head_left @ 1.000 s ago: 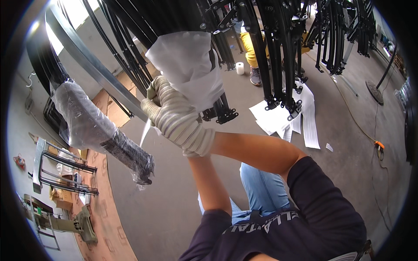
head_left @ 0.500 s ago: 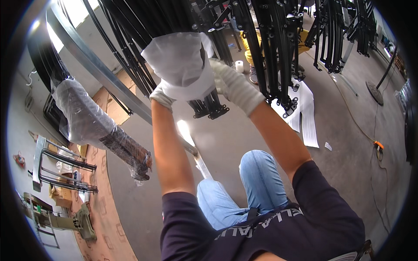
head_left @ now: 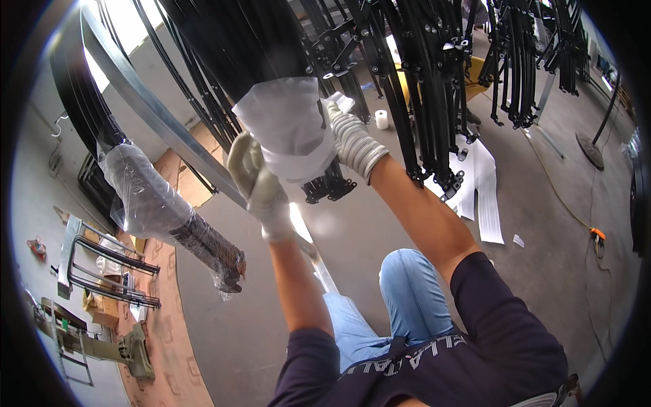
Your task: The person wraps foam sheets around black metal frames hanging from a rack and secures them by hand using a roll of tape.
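Observation:
A white foam sheet is wrapped around the lower part of a hanging bundle of black metal tubes. Below the wrap the tubes' dark bracketed ends stick out. My left hand, in a pale knit glove, is open beside the wrap's left side, fingers pointing up; whether it touches the sheet I cannot tell. On the other side my gloved right hand pinches the sheet's loose end, a white bit of which shows past the fingertips.
More black metal frames hang close on the right. At left hangs a bundle wrapped in clear plastic, near a curved grey metal beam. White foam strips, a white roll and a cable with an orange connector lie on the floor.
My left hand has come out from behind the wrap to its left side, fingers now extended. My right hand has shifted slightly, and a white end now shows at its fingertips.

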Tool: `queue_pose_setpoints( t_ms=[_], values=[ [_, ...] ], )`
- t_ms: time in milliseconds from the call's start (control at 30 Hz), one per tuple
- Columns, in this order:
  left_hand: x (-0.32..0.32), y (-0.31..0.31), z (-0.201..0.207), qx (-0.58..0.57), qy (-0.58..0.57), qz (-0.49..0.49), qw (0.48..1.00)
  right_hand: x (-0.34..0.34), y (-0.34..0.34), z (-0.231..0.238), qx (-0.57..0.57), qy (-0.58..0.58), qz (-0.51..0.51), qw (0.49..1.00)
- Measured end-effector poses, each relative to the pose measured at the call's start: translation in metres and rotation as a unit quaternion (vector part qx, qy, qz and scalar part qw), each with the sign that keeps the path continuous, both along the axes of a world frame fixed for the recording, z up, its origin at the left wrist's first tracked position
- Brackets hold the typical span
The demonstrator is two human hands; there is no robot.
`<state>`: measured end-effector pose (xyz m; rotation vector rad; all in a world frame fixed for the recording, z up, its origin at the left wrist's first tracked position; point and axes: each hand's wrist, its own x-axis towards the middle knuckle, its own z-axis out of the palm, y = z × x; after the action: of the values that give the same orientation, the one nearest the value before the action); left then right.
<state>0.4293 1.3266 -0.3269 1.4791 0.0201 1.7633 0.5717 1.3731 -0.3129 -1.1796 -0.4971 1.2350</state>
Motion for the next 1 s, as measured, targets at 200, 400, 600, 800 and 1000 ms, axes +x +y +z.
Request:
queue_pose_setpoints(
  t_ms=[200, 400, 600, 800, 1000],
  values=[
    [0.004, -0.017, -0.008, 0.175, 0.231, 0.312, 0.905, 0.011, 0.034, -0.044, 0.123, -0.397, 0.046, 0.908],
    [0.000, -0.019, 0.004, 0.134, 0.199, 0.253, 0.937, 0.017, 0.041, -0.041, 0.091, -0.440, 0.096, 0.888],
    [-0.005, -0.008, 0.003, 0.058, 0.063, 0.195, 0.977, 0.009, 0.022, -0.037, 0.163, 0.128, 0.078, 0.975],
    [-0.011, 0.011, -0.010, -0.112, -0.079, 0.088, 0.987, -0.007, -0.035, -0.049, 0.435, 0.383, 0.055, 0.813],
    [-0.018, -0.016, 0.017, -0.157, -0.094, -0.178, 0.967, -0.016, -0.031, -0.059, 0.468, 0.487, 0.119, 0.728]
  ],
)
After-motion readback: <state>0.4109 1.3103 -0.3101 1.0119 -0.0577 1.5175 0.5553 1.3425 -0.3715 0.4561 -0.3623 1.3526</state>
